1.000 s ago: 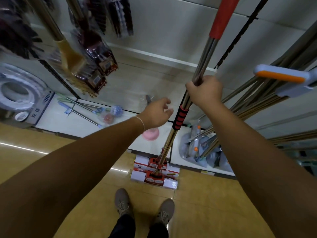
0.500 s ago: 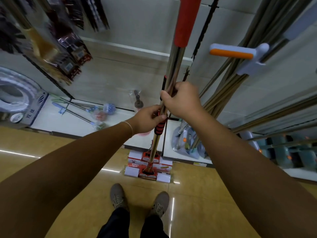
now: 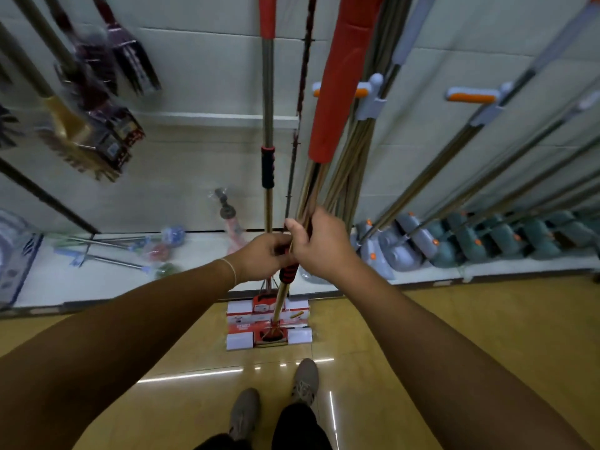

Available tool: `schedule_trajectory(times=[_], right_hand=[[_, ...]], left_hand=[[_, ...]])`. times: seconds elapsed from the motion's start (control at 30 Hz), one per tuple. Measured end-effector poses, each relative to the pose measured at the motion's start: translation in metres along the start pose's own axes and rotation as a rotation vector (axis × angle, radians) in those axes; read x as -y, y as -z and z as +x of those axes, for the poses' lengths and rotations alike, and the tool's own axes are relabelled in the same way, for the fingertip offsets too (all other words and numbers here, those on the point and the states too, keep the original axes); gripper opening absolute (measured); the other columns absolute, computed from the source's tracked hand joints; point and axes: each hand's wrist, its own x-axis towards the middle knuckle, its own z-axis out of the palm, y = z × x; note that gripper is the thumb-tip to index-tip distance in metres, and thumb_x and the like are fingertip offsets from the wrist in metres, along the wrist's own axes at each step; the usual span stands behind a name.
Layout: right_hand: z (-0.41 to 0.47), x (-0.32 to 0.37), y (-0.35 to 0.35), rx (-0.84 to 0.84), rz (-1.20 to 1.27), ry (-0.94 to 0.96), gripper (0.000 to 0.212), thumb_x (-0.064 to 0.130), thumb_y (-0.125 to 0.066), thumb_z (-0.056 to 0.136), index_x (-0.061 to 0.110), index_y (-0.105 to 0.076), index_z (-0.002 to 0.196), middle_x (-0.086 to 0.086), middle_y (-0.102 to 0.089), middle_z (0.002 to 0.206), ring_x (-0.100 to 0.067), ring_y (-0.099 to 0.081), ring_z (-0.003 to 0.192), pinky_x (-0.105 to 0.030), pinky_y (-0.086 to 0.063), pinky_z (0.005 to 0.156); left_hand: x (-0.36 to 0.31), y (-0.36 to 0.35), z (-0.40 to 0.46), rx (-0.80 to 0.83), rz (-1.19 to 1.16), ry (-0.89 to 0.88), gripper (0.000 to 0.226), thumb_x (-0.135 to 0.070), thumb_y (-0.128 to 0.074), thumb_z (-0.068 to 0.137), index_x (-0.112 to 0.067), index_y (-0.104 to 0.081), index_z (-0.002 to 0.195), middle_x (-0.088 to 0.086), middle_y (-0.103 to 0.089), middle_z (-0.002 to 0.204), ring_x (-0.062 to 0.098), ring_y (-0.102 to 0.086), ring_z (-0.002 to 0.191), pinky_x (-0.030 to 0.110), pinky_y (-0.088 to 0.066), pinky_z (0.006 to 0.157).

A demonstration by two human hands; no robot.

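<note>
Now the left hand [image 3: 262, 254] and right hand [image 3: 319, 245] are clamped side by side on the mop [image 3: 337, 92]. It stands upright at twelve o'clock, its head [image 3: 271, 334] on the floor [image 3: 422, 336].

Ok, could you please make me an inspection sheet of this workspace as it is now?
Surface: glossy yellow floor; the mop head stands on it, in front of a low white shelf.
Job's things: held mop, steel pole with red foam sleeve, tilted.
Clutter: second mop upright behind it; hanging brooms at left; small brushes lying on the shelf; row of grey mops at right.
Grippers: left hand and right hand both grip the held mop's pole, close together.
Cables: nothing seen.
Surroundings: white wall panel; the person's shoes below.
</note>
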Motion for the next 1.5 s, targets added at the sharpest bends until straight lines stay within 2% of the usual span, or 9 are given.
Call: schedule_trajectory(times=[0.17,0.33,0.5,0.67,0.87,1.07,1.2,1.37,1.5], right_hand=[[-0.045,0.014,0.037,-0.063,0.006,-0.038,0.025,0.033,-0.057,0.096,0.011,-0.047,0.089,0.002,-0.048,0.071,-0.02,-0.048,0.068,-0.03,-0.029,0.056],[-0.073,0.026,0.117,-0.219,-0.047,-0.035,0.025,0.033,-0.058,0.095,0.014,-0.047,0.083,0.002,-0.05,0.067,-0.015,-0.049,0.06,-0.02,-0.028,0.047],[-0.098,0.02,0.209,-0.375,-0.064,-0.077,0.021,0.034,-0.057,0.096,0.015,-0.05,0.091,0.007,-0.051,0.072,-0.011,-0.049,0.066,-0.018,-0.031,0.05],[-0.134,-0.012,0.297,-0.535,-0.04,-0.151,0.019,0.037,-0.055,0.097,0.019,-0.054,0.092,-0.001,-0.066,0.083,-0.017,-0.063,0.078,-0.03,-0.048,0.064],[-0.184,-0.074,0.38,-0.679,-0.086,-0.228,0.026,0.042,-0.056,0.095,0.02,-0.054,0.082,0.005,-0.054,0.067,0.002,-0.05,0.056,-0.015,-0.035,0.049],[-0.226,-0.131,0.454,-0.762,-0.075,-0.276,0.033,0.043,-0.057,0.094,0.01,-0.061,0.094,-0.001,-0.059,0.071,-0.016,-0.055,0.06,-0.034,-0.045,0.055],[-0.25,-0.16,0.5,-0.855,-0.119,-0.303,0.031,0.041,-0.058,0.094,0.011,-0.06,0.089,0.006,-0.049,0.061,-0.006,-0.047,0.049,-0.026,-0.036,0.047],[-0.258,-0.195,0.553,-0.92,-0.103,-0.345,0.029,0.035,-0.058,0.095,0.006,-0.062,0.096,-0.017,-0.071,0.092,-0.03,-0.069,0.091,-0.052,-0.056,0.075],[-0.254,-0.232,0.588,-1.051,-0.105,-0.319,0.018,0.023,-0.061,0.096,0.007,-0.067,0.093,-0.009,-0.072,0.087,-0.019,-0.069,0.084,-0.039,-0.056,0.071]], left_hand=[[-0.029,-0.01,-0.016,0.094,-0.018,-0.087,0.013,-0.019,-0.068,0.089,-0.007,-0.068,0.094,0.011,-0.071,0.086,0.011,-0.062,0.075,0.025,-0.048,0.071],[-0.106,-0.013,-0.006,0.217,-0.038,-0.219,0.017,-0.023,-0.07,0.086,-0.01,-0.066,0.076,-0.012,-0.057,0.055,-0.002,-0.048,0.05,0.012,-0.037,0.053],[-0.192,-0.042,0.016,0.298,-0.182,-0.37,0.052,-0.046,-0.072,0.073,0.005,-0.067,0.087,0.011,-0.061,0.075,0.016,-0.055,0.072,0.034,-0.042,0.07],[-0.28,-0.104,0.042,0.414,-0.294,-0.408,0.036,-0.028,-0.07,0.085,0.006,-0.067,0.097,0.032,-0.068,0.097,0.03,-0.065,0.087,0.048,-0.052,0.089],[-0.367,-0.187,0.075,0.547,-0.271,-0.471,0.02,-0.015,-0.063,0.092,0.003,-0.068,0.1,0.023,-0.071,0.101,0.035,-0.068,0.097,0.042,-0.052,0.094],[-0.443,-0.267,0.107,0.636,-0.241,-0.538,0.029,-0.021,-0.066,0.09,0.006,-0.067,0.103,0.017,-0.073,0.1,0.025,-0.07,0.098,0.03,-0.056,0.086],[-0.492,-0.316,0.129,0.669,-0.21,-0.615,0.039,-0.03,-0.069,0.086,0.005,-0.068,0.101,0.024,-0.07,0.104,0.04,-0.064,0.105,0.053,-0.047,0.099],[-0.547,-0.369,0.162,0.676,-0.208,-0.668,0.028,-0.027,-0.07,0.086,-0.002,-0.072,0.098,0.016,-0.073,0.1,0.032,-0.068,0.101,0.053,-0.047,0.099],[-0.582,-0.412,0.202,0.692,-0.189,-0.695,0.031,-0.029,-0.07,0.086,0.001,-0.07,0.097,0.024,-0.069,0.098,0.032,-0.068,0.085,0.042,-0.055,0.08]])
